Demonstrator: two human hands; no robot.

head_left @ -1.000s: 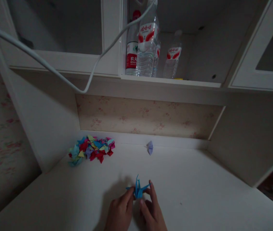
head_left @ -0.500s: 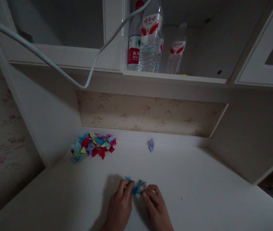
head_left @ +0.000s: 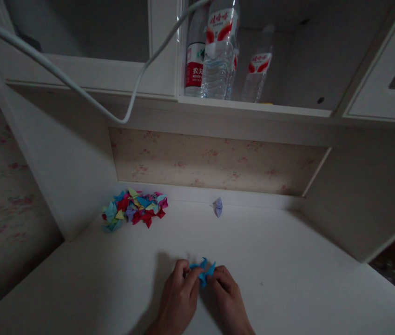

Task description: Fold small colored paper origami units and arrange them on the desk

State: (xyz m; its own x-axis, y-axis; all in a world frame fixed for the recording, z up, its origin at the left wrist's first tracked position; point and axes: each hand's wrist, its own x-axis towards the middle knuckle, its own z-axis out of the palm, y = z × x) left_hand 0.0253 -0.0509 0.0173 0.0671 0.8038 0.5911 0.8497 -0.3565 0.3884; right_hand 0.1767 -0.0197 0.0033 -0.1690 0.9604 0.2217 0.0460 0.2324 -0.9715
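A small blue folded paper figure (head_left: pixel 203 272) sits low over the white desk (head_left: pixel 288 284), held between both my hands. My left hand (head_left: pixel 178 298) pinches its left side with curled fingers. My right hand (head_left: pixel 227 298) pinches its right side, fingers bent inward. The points of the paper stick up between my fingertips. Much of the paper is hidden by my fingers.
A heap of several coloured folded papers (head_left: pixel 133 211) lies at the back left of the desk. A single pale purple folded piece (head_left: pixel 218 207) stands by the back wall. Water bottles (head_left: pixel 220 51) stand on the shelf above. A white cable (head_left: pixel 79 90) hangs across.
The blue paper figure has been pressed lower and flatter between my fingers. Both hands have closed tighter around it. The view has tilted slightly down.
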